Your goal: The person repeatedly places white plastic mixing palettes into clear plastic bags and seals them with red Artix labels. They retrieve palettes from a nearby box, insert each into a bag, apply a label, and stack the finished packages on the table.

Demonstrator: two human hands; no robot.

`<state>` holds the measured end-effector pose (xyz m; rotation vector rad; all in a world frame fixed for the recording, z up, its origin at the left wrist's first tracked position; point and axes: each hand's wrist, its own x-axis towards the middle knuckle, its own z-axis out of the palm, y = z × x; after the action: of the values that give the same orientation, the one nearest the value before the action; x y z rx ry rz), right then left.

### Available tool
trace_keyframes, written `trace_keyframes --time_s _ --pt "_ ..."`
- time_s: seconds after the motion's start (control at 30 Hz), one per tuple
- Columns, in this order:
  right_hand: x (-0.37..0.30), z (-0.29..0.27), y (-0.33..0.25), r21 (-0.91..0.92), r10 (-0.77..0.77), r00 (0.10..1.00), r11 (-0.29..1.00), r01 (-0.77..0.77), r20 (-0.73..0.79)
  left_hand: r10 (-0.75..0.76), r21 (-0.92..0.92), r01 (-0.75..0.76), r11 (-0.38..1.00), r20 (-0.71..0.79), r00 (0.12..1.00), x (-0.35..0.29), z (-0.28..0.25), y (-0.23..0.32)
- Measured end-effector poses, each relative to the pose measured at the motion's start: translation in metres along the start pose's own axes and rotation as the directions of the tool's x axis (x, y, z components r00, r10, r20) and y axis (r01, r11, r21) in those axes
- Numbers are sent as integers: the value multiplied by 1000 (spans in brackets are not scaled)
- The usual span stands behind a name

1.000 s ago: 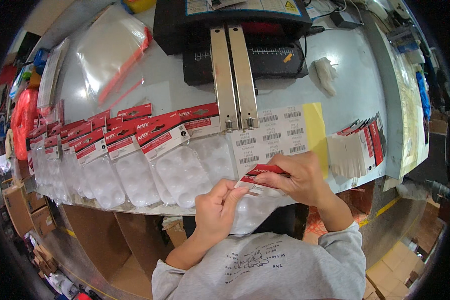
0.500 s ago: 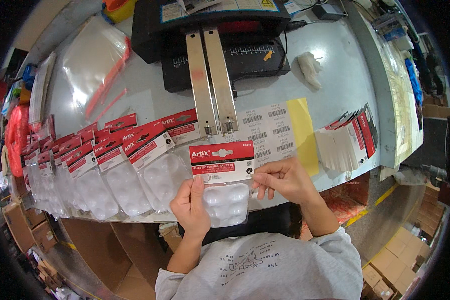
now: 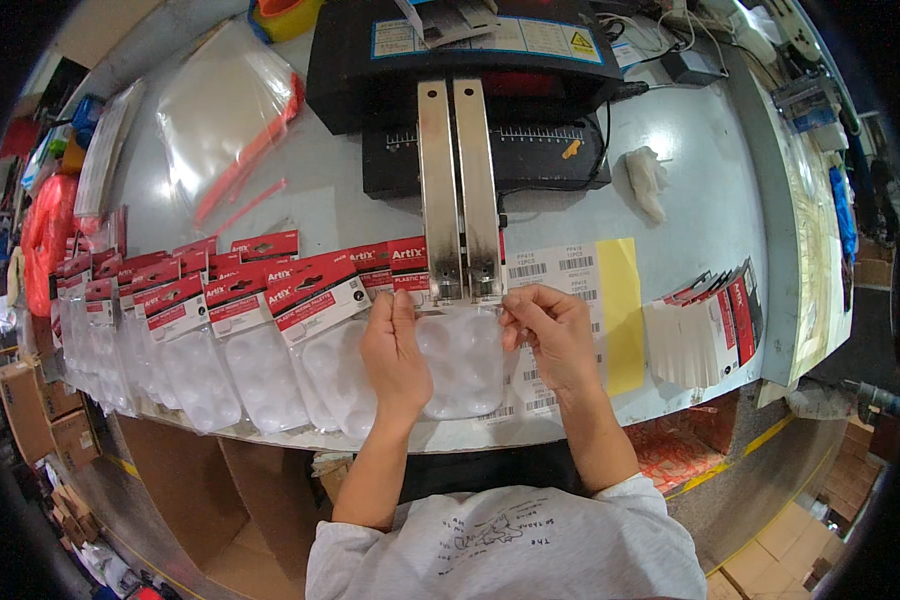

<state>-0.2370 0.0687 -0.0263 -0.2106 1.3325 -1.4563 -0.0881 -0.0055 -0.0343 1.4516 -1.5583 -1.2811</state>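
Note:
A white plastic mixing palette point(image 3: 460, 370) in a clear bag hangs toward me between my hands, its red and white header card mostly hidden under two metal arms point(image 3: 439, 190). My left hand point(image 3: 396, 350) pinches the package at its upper left edge. At the upper right edge my right hand point(image 3: 555, 335) holds it between thumb and fingers. The metal arms reach out of a black machine point(image 3: 560, 100), and their tips lie over the top of the card. Left of my left hand, a row of packed palettes point(image 3: 255, 370) overlaps, each with a red card.
A sheet of barcode labels point(image 3: 576, 262) with a yellow backing point(image 3: 625, 315) lies under and beside my right hand. Further right stands a stack of folded header cards point(image 3: 705, 335). Clear bags point(image 3: 225, 100) lie at the back left, crumpled white plastic point(image 3: 647, 185) at the back right.
Both hands have carried the palette package away from me, so its card now sits under the metal arms. The whole view has shifted slightly.

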Motion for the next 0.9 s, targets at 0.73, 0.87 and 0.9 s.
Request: trace_keyframes --time_s 0.73,0.87,0.9 --pt "-96 33 60 -665 -277 903 611 429 328 263 652 -705 280 654 709 -18 -65 -6" --pt "-187 -74 72 -832 -568 771 547 92 -288 167 615 -771 163 753 636 10 -90 -17" --pt "-226 -111 78 -935 -764 567 353 -34 -308 32 644 -754 131 758 652 19 -96 -17"
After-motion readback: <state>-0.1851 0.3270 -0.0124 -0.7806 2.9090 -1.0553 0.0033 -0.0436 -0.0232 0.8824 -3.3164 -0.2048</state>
